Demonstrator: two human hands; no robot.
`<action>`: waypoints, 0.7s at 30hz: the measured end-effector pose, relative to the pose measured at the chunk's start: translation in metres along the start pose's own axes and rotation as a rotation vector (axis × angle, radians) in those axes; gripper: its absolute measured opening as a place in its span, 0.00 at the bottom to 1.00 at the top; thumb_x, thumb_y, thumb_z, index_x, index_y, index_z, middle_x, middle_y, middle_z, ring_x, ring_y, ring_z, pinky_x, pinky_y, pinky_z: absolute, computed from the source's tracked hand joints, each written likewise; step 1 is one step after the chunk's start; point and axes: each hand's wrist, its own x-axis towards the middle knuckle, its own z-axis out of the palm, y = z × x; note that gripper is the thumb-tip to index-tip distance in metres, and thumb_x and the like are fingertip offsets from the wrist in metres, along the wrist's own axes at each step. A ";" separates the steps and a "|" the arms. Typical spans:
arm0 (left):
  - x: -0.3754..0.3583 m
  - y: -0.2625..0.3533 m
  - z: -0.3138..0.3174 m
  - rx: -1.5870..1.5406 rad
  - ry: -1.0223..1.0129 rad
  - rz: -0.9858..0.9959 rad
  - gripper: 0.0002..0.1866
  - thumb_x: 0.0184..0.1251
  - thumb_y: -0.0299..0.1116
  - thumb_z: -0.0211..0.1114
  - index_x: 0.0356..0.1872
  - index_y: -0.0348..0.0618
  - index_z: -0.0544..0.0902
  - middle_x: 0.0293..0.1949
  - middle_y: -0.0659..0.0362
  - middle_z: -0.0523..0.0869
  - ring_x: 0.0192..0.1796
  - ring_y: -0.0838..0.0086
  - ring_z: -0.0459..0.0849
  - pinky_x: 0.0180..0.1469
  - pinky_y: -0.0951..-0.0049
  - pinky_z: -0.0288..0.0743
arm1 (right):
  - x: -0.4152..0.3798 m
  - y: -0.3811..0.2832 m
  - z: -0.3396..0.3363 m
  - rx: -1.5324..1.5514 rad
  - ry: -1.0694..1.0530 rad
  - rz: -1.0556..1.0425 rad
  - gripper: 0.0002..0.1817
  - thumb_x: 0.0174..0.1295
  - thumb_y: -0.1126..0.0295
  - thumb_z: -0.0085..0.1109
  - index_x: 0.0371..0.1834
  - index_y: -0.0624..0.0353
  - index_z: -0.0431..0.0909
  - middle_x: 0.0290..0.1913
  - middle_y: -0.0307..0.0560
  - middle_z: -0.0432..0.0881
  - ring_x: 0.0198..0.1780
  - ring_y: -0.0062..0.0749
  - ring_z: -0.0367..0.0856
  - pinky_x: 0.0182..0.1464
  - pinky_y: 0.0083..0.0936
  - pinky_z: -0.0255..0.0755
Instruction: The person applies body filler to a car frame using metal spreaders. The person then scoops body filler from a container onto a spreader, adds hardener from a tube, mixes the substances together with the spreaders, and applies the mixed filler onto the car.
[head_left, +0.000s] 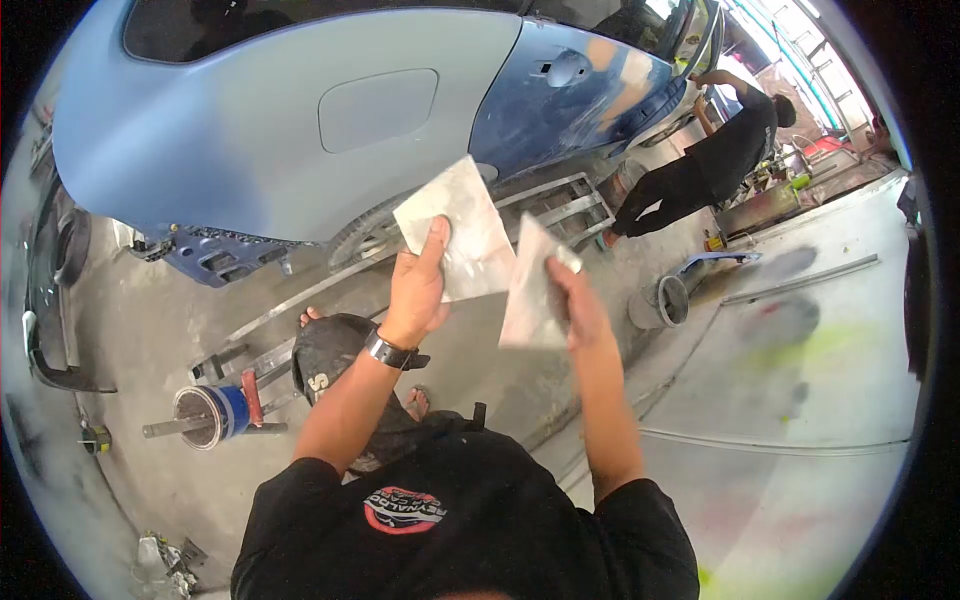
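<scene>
My left hand (420, 285) is closed on a flat whitish square plate (470, 235), its thumb pressed over the near face. A second pale flat plate (530, 295), with smudged pinkish-grey marks, is gripped in my right hand (582, 305), which is slightly blurred. The two plates are held up side by side in front of me, their edges close together. Beyond them stands a blue car body (270, 130) with a grey-coated rear panel; the left plate overlaps its lower edge in this view.
A person in black (715, 160) crouches at the car's far end. Metal ladder-like frames (565, 210) lie along the car. A blue-banded bucket (232, 412) sits at the left, a grey bucket (660, 303) at the right beside a paint-stained white panel (780, 370).
</scene>
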 end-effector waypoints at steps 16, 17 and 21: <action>-0.007 0.008 0.003 0.004 0.087 -0.018 0.18 0.77 0.40 0.60 0.57 0.36 0.79 0.49 0.60 0.86 0.50 0.75 0.84 0.52 0.69 0.80 | 0.009 0.038 -0.020 -1.470 -0.376 -0.758 0.23 0.65 0.78 0.54 0.65 0.58 0.76 0.54 0.54 0.81 0.46 0.43 0.83 0.52 0.29 0.75; -0.006 0.013 0.007 -0.035 0.071 -0.091 0.18 0.77 0.40 0.60 0.57 0.36 0.79 0.48 0.59 0.86 0.50 0.74 0.85 0.51 0.69 0.80 | 0.009 0.032 -0.014 -1.193 -0.281 -0.647 0.22 0.66 0.78 0.54 0.65 0.60 0.76 0.54 0.53 0.81 0.47 0.40 0.83 0.52 0.28 0.75; 0.000 0.003 -0.013 0.142 0.023 -0.351 0.18 0.76 0.41 0.61 0.55 0.36 0.81 0.48 0.59 0.87 0.46 0.74 0.87 0.48 0.69 0.82 | -0.009 0.013 -0.005 -0.525 -0.117 -0.476 0.19 0.68 0.79 0.51 0.62 0.66 0.77 0.55 0.51 0.82 0.49 0.29 0.81 0.53 0.25 0.73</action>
